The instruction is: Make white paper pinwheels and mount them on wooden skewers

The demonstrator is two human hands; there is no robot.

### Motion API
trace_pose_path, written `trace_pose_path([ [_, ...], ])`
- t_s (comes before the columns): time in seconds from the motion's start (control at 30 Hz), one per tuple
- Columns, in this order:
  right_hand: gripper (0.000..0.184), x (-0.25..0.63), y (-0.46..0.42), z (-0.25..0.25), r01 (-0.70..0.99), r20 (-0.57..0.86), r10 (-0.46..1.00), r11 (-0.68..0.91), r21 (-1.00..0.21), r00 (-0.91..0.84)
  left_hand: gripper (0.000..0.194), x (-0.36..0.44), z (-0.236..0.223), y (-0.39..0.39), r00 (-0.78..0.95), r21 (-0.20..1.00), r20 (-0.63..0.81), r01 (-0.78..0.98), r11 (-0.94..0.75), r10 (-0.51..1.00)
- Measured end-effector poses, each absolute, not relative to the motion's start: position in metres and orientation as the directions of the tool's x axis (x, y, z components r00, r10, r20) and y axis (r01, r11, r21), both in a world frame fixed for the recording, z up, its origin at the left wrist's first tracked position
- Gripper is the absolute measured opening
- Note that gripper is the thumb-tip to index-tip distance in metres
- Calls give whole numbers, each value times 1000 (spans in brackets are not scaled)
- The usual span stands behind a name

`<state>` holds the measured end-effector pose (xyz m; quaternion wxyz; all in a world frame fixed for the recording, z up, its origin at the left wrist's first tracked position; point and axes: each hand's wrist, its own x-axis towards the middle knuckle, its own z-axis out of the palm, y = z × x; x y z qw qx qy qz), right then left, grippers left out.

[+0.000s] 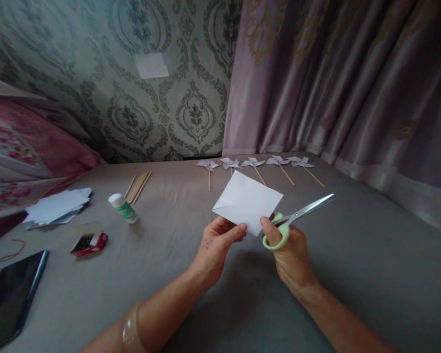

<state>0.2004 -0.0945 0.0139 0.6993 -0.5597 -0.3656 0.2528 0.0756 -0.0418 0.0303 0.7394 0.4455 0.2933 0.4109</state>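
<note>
A square sheet of white paper (pixel 248 198) is held up in front of me, one corner pointing toward me. A slit runs inward from its left corner. My left hand (pixel 218 240) pinches the lower left edge between thumb and fingers. Scissors (pixel 297 215) with pale green handles hang on my right hand (pixel 292 250), the thumb through one loop. Their blades point away to the right, off the paper, and look nearly closed. The right thumb tip is at the paper's lower right edge; whether it presses on the sheet is hard to tell.
Several paper pinwheels on sticks (pixel 255 163) lie in a row at the back. To the left are wooden sticks (pixel 139 187), a glue stick (pixel 123 208), a small red box (pixel 89 243) of dark bits, a paper stack (pixel 59 206) and a dark tablet (pixel 14 299).
</note>
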Motion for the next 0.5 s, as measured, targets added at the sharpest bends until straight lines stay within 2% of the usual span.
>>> trace_pose_path([
  [0.17, 45, 205, -100, 26, 204, 149, 839, 47, -978, 523, 20, 70, 34, -29, 391, 901, -51, -379, 211, 919],
  [0.27, 57, 206, -105, 33, 359, 31, 953, -83, -930, 301, 20, 63, 42, -18, 323, 897, -32, -408, 170, 946],
  [0.4, 63, 200, -109, 33, 477, -83, 996, -59, -877, -30, 19, 58, 52, -13, 312, 887, -14, -434, 155, 950],
  [0.5, 65, 196, -111, 30, 512, -117, 987, -44, -858, -110, 20, 59, 54, -14, 325, 882, -18, -440, 168, 946],
])
